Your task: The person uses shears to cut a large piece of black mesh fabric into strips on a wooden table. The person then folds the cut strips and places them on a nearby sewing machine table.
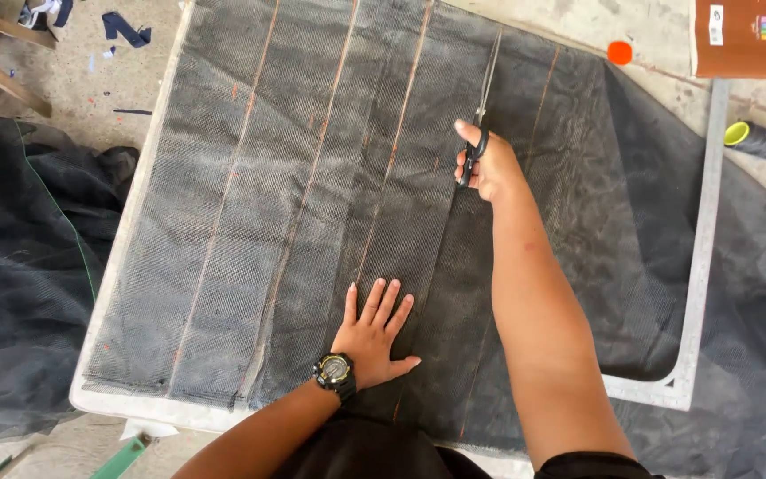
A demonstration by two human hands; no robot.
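The right hand (488, 167) grips the scissors (482, 106) through the black handle loops, blades nearly closed, long axis running away from the person, tips pointing to the far edge of the black mesh (250, 222). The left hand (372, 335) (wristwatch on) presses flat on the mesh, fingers spread, nearer the person than the scissors.
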